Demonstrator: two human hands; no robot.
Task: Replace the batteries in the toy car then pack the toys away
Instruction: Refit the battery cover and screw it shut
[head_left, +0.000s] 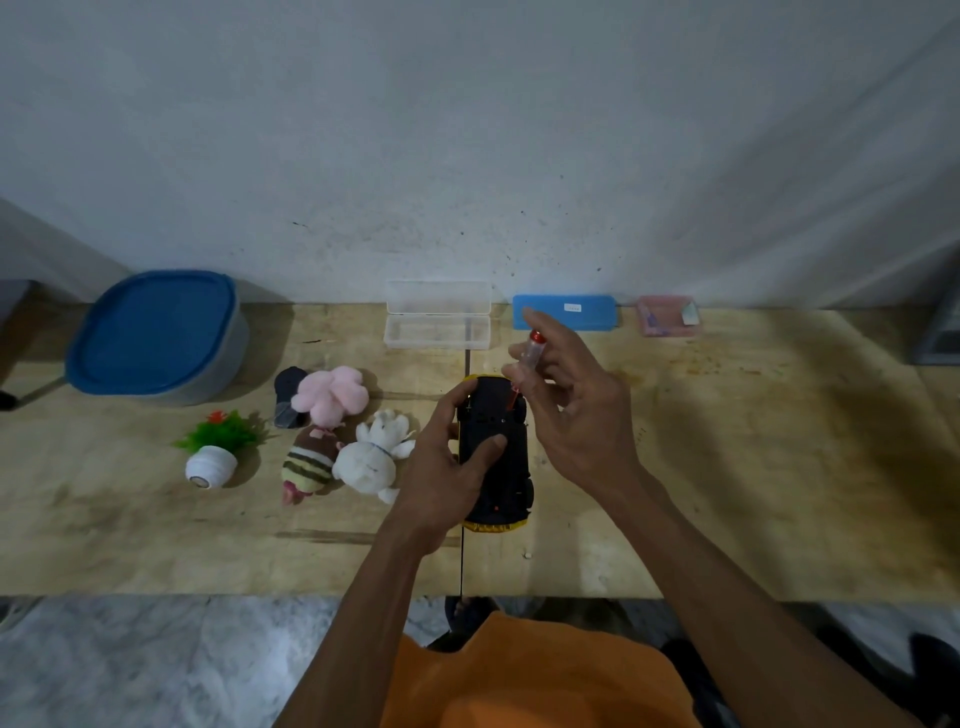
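On the one desk (727, 467) stood one blue-lidded tub (156, 332), then one upturned toy car (496, 452) gripped at centre by the left hand (447, 462), three plush toys (363, 457) just beside it, and one screwdriver (530, 358) pinched by the right hand (576, 415).

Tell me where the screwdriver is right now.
In the head view, the screwdriver is just right of centre, pinched in the right hand, its tip down on the far end of the upturned toy car that the left hand holds.
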